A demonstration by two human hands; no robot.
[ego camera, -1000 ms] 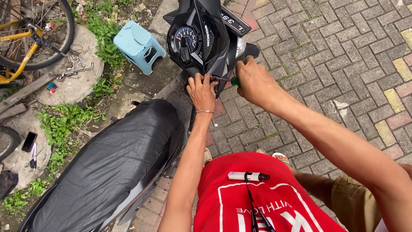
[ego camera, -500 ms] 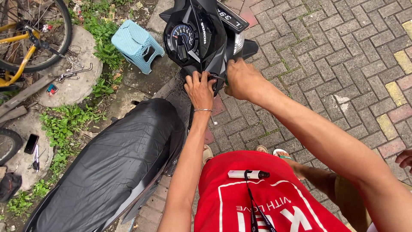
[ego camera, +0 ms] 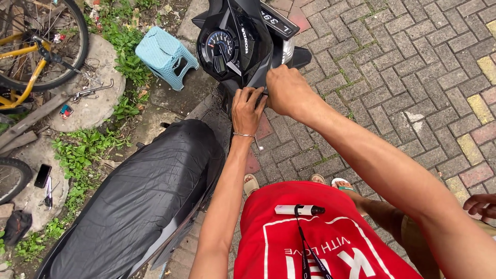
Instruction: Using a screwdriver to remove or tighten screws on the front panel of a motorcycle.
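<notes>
A black scooter stands in front of me, its round speedometer (ego camera: 219,44) set in the black front panel (ego camera: 253,57). My left hand (ego camera: 248,109) grips the panel's lower edge just under the dashboard; a thin bracelet is on that wrist. My right hand (ego camera: 287,92) is closed right beside it, with a short thin dark tool shaft (ego camera: 262,94) showing between the two hands. What the shaft's tip touches is hidden by my fingers.
The black scooter seat (ego camera: 144,196) fills the lower left. A light blue plastic stool (ego camera: 165,54) stands left of the dashboard, and a yellow bicycle (ego camera: 31,67) lies at far left. Another person's hand (ego camera: 481,204) shows at the right edge. A white device (ego camera: 297,209) hangs on my red shirt.
My right hand has slid left, closer to my left hand, under the panel. My left hand has stayed on the panel edge.
</notes>
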